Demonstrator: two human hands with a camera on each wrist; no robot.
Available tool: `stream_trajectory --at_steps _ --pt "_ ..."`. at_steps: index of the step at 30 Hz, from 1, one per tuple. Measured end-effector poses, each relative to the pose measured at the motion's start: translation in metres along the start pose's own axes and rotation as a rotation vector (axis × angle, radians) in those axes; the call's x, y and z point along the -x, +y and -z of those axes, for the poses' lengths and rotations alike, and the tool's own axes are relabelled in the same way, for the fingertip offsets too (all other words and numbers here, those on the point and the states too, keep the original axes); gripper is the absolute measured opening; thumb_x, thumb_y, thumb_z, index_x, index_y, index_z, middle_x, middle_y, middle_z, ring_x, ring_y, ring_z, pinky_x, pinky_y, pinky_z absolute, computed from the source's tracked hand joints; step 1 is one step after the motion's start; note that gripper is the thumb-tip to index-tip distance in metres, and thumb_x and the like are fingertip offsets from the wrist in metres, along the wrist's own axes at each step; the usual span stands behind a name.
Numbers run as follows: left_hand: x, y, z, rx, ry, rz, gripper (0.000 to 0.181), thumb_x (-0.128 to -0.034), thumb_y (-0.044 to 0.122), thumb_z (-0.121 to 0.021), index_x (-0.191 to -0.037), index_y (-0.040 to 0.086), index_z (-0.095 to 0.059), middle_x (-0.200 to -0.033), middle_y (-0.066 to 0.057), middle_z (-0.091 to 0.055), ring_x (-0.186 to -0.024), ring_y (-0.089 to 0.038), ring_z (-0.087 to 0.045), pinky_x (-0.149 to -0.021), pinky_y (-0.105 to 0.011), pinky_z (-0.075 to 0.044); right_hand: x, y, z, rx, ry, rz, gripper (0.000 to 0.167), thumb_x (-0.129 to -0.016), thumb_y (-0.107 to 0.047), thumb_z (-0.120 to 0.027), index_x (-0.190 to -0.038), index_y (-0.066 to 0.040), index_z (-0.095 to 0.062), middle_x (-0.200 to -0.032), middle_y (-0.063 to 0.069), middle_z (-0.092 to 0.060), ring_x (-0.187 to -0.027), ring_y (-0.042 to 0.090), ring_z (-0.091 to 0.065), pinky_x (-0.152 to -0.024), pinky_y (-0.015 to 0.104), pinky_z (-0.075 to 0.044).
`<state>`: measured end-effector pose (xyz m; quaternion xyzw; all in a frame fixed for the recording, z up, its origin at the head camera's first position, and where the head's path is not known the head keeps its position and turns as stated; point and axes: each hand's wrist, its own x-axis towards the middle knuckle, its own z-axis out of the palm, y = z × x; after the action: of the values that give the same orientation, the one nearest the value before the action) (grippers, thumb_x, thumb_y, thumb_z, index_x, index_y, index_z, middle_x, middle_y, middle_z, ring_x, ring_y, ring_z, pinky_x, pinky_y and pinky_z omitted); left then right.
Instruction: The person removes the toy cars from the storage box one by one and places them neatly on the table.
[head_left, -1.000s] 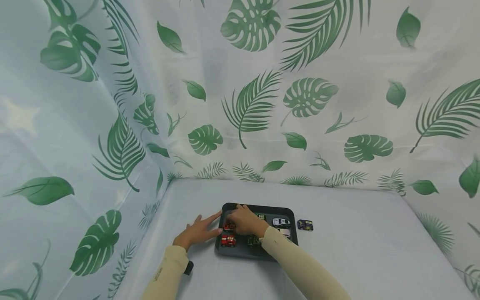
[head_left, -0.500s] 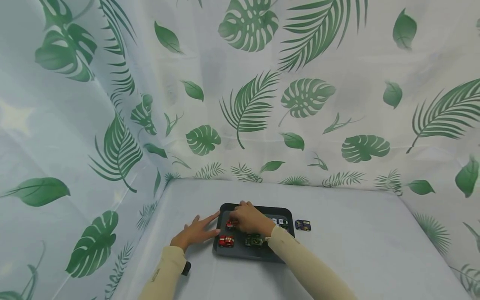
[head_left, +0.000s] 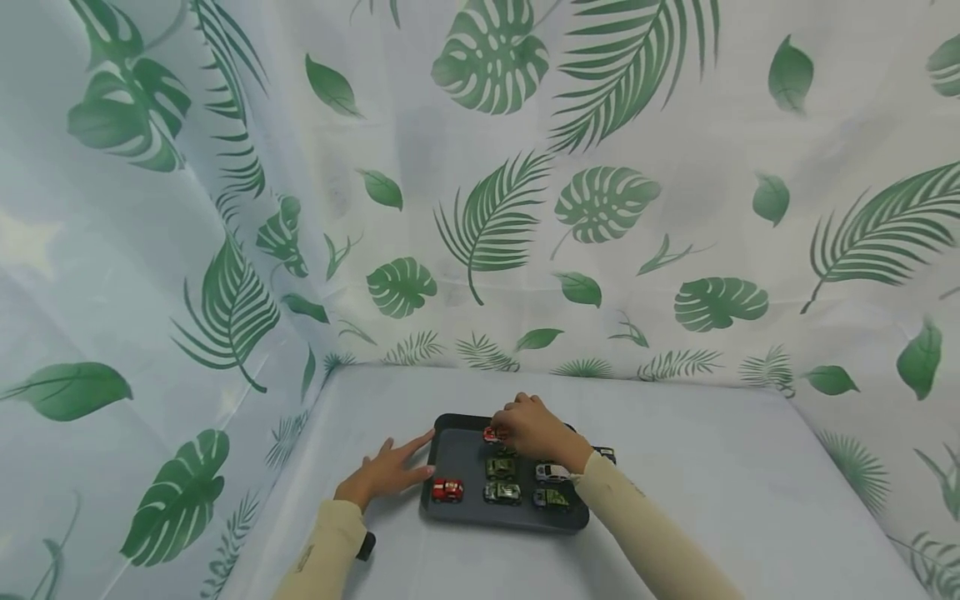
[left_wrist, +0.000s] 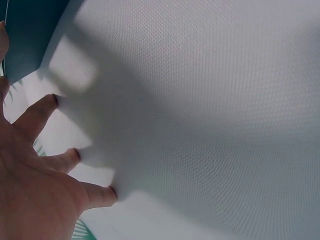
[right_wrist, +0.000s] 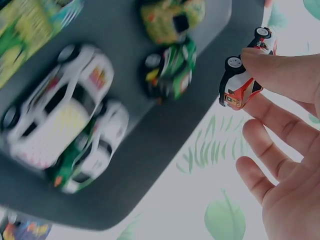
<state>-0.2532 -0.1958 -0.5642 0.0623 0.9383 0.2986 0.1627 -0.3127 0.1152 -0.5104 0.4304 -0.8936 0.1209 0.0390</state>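
Observation:
In the head view, my right hand (head_left: 538, 432) is over the back part of a dark grey tray (head_left: 459, 458). It pinches a red and white toy car (right_wrist: 242, 82) between thumb and fingers; the right wrist view has the car lifted above the tray rim. My left hand (head_left: 384, 475) lies at the tray's left side, fingers spread, with thumb and index finger at the rim. A red toy car (head_left: 447, 490) stands in the tray's front left corner. Green toy cars (head_left: 501, 468) line the middle, and a white toy car (head_left: 552, 473) is farther right.
A dark patterned toy car (head_left: 604, 454) lies outside the tray's right side, partly hidden by the right arm. Another camouflage toy car (head_left: 551, 499) is at the front right inside the tray. White cloth with green leaves (head_left: 495, 225) hangs behind and to the left.
My right hand has lifted the red and white toy car from the tray's left column and moved right and back with it. The left hand stays by the rim.

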Motion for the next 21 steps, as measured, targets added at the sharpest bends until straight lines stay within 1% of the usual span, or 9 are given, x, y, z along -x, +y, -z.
stream_trajectory --at_steps 3,6,10,15,21 --pt "0.0 0.0 -0.001 -0.006 0.002 -0.004 0.072 -0.1022 0.053 -0.07 -0.166 0.029 -0.045 -0.167 -0.014 -0.044 -0.156 -0.056 -0.019 -0.115 -0.085 -0.013 0.009 0.007 0.007 -0.003 -0.001 -0.035 0.023 -0.092 -0.007 -0.085 -0.114 -0.011 -0.081 -0.1 0.004 -0.075 -0.088 0.024 -0.056 -0.077 0.046 -0.045" --pt "0.0 -0.001 -0.002 0.007 -0.001 -0.003 0.072 -0.1022 0.052 -0.071 -0.166 0.029 -0.045 -0.168 -0.013 -0.043 -0.157 -0.056 -0.018 -0.115 -0.085 -0.012 0.02 0.014 0.013 -0.01 0.007 -0.057 0.025 -0.091 -0.005 -0.085 -0.115 -0.01 -0.081 -0.099 0.004 -0.075 -0.088 0.024 -0.056 -0.078 0.047 -0.045" --pt "0.001 -0.002 -0.002 0.026 -0.007 0.003 0.073 -0.1018 0.052 -0.072 -0.166 0.03 -0.045 -0.169 -0.012 -0.041 -0.157 -0.056 -0.017 -0.115 -0.085 -0.01 0.035 0.022 0.02 -0.005 0.018 -0.092 0.026 -0.09 -0.006 -0.086 -0.115 -0.01 -0.08 -0.096 0.003 -0.075 -0.088 0.024 -0.057 -0.079 0.049 -0.046" --pt "0.001 -0.002 -0.002 0.016 -0.004 0.004 0.074 -0.1016 0.053 -0.071 -0.166 0.03 -0.044 -0.169 -0.012 -0.042 -0.157 -0.056 -0.017 -0.115 -0.085 -0.011 0.051 0.031 0.026 0.003 0.042 -0.128 0.024 -0.09 -0.01 -0.088 -0.113 -0.012 -0.081 -0.092 -0.002 -0.073 -0.089 0.022 -0.056 -0.079 0.048 -0.046" --pt "0.0 -0.001 -0.003 0.007 0.0 0.003 0.074 -0.1013 0.054 -0.072 -0.166 0.03 -0.044 -0.168 -0.012 -0.042 -0.157 -0.057 -0.017 -0.114 -0.085 -0.011 0.066 0.038 0.035 -0.003 0.051 -0.16 0.024 -0.089 -0.008 -0.088 -0.112 -0.011 -0.081 -0.089 -0.004 -0.071 -0.09 0.023 -0.056 -0.079 0.05 -0.045"
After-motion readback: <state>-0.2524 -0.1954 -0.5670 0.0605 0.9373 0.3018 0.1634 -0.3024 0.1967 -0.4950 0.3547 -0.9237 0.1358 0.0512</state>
